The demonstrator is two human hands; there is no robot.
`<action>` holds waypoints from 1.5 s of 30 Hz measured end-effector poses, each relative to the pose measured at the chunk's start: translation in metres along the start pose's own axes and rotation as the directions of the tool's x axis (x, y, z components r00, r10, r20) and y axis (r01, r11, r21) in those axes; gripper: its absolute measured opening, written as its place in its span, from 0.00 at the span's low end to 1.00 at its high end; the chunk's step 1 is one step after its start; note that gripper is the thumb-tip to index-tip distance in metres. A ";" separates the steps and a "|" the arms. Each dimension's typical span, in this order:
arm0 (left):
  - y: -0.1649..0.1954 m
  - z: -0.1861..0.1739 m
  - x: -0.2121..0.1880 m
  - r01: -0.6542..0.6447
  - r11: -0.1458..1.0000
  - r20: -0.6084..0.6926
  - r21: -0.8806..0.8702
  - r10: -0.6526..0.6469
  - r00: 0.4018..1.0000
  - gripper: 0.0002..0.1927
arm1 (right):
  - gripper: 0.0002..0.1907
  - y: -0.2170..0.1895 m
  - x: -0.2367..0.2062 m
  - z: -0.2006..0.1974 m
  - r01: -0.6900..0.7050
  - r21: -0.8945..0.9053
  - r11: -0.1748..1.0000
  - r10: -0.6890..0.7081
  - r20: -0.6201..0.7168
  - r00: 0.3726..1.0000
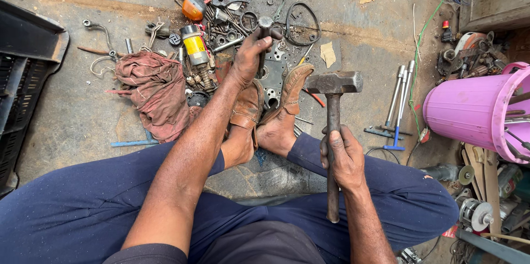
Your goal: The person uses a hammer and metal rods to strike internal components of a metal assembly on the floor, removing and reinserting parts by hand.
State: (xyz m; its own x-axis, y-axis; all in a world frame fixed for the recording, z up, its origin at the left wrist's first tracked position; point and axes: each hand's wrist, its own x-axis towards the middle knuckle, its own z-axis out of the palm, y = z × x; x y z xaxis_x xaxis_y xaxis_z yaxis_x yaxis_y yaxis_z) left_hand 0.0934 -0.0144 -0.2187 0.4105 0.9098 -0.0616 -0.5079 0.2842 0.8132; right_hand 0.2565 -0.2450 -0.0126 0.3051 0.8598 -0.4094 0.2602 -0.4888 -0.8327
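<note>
My left hand [248,54] reaches forward and grips a dark metal punch-like tool [265,27], held upright on a greasy metal plate [273,79] that lies between my two brown sandals [248,106]. My right hand [345,156] holds a rusty sledge hammer by its handle [333,131], with the hammer head [334,82] raised to the right of the plate. I sit on the ground with my legs in dark blue trousers.
A reddish rag [157,90], a yellow can [194,46] and scattered metal parts lie ahead on the concrete. A pink bucket [477,110] stands at the right, T-handle wrenches [398,104] beside it. A black crate [25,76] is at the left.
</note>
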 end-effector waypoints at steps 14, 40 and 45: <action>-0.019 0.029 -0.003 -0.203 0.911 0.009 0.360 0.214 0.977 0.25 | 0.23 0.010 -0.028 -0.008 -0.003 -0.045 0.999 0.003 0.000 1.000; -0.027 0.026 0.001 -0.176 0.956 -0.207 0.236 0.226 0.952 0.24 | 0.23 0.022 -0.026 -0.005 -0.042 -0.081 0.996 0.043 0.005 0.999; -0.013 0.023 0.003 -0.093 0.973 -0.110 0.211 0.118 0.987 0.21 | 0.23 0.019 -0.024 -0.003 -0.021 -0.057 0.998 0.022 0.023 0.999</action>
State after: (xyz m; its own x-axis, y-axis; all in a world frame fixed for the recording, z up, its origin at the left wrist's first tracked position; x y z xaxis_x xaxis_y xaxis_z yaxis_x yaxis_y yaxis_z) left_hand 0.1184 -0.0227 -0.2156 0.2617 0.9647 -0.0290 -0.3727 0.1287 0.9190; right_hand 0.2571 -0.2754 -0.0177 0.2897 0.8520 -0.4360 0.3054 -0.5140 -0.8016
